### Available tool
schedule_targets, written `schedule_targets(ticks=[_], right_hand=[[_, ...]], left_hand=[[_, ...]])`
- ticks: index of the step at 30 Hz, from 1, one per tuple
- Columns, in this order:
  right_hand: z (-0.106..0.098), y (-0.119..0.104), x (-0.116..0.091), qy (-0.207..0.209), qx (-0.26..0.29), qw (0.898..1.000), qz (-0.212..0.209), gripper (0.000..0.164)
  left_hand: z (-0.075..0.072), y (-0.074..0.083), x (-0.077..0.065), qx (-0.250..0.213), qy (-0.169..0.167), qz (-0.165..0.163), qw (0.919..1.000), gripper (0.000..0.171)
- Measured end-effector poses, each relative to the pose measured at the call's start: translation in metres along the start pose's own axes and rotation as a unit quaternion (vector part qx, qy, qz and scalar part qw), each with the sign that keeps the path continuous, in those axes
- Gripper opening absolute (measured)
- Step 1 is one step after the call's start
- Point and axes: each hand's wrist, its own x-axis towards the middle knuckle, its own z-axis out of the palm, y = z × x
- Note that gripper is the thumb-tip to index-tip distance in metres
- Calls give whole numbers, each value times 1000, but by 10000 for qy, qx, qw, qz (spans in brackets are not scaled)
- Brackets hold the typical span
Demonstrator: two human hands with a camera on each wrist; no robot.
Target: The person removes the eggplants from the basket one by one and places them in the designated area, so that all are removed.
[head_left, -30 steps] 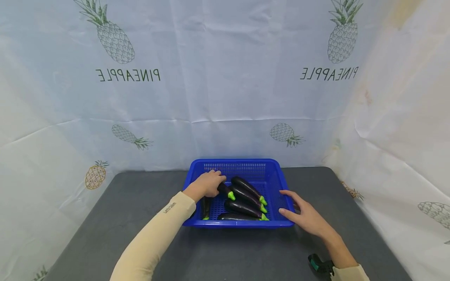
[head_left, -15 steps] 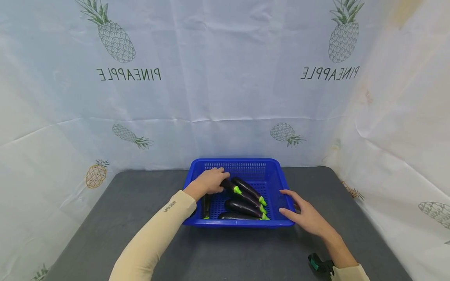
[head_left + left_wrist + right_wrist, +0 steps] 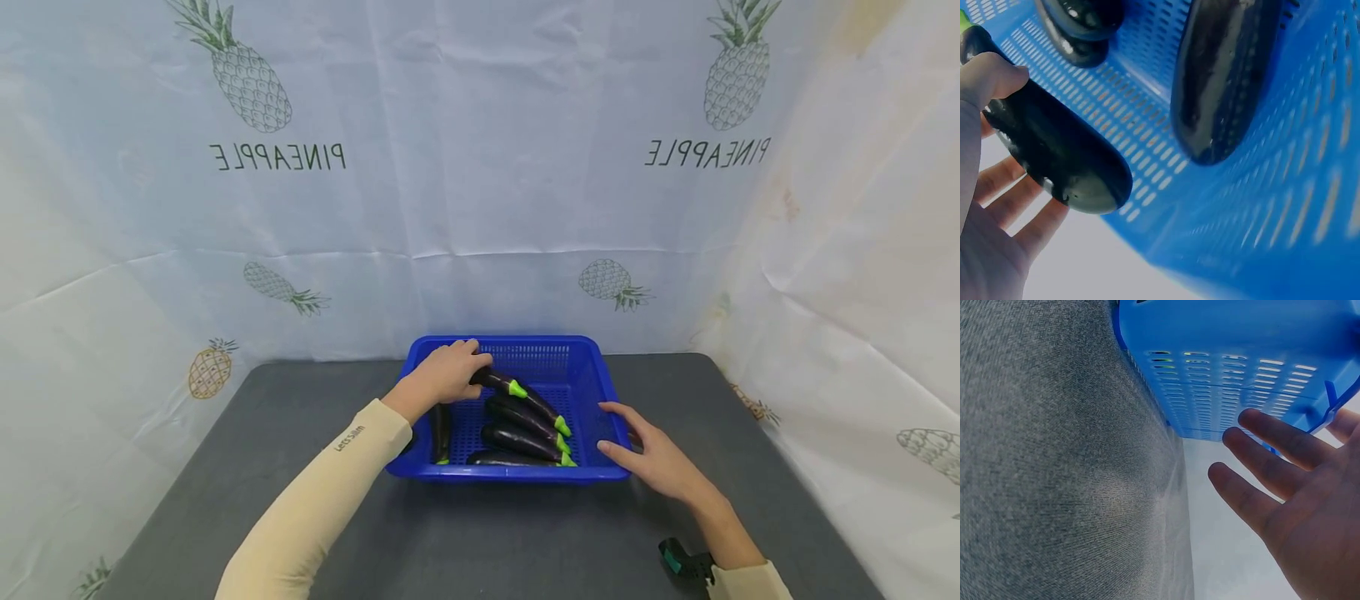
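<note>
Here, in the head view, gripping 1 eggplant (image 3: 498, 382) with the left hand (image 3: 448, 372), over the blue basket (image 3: 510, 473) on the dark tabletop (image 3: 510, 542), with 5 other eggplants (image 3: 516, 441) inside; reaching the right hand (image 3: 660, 460), fingers extended, around the basket's right side. From the left wrist, clasping between thumb (image 3: 1004, 75) and fingers (image 3: 1041, 228). From the right wrist, spreading 3 fingers (image 3: 1266, 464) straight beside the slotted wall (image 3: 1229, 387).

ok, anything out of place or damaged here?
Nothing visibly spilled or damaged. Two oddities: one eggplant lies by itself along the left side of the blue basket, turned differently from the grouped eggplants; and the PINEAPPLE lettering on the backdrop reads mirrored.
</note>
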Motion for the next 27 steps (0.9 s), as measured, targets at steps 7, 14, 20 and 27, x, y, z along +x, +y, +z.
schedule_targets(ticks=[7, 14, 20, 27], right_hand=[[0, -2, -1, 93, -176, 9998, -66, 61], [1, -1, -2, 149, -275, 9995, -54, 62], [0, -3, -2, 136, -269, 9995, -16, 62], [1, -3, -1, 129, -312, 9994, -77, 60]], left_hand=[[-19, -1, -10, 351, 107, 44, 9993, 39], [-32, -1, -22, 473, 270, 26, 9985, 38], [-41, -2, -37, 623, 441, 116, 9970, 37], [-47, -11, -55, 544, 601, 56, 9967, 38]])
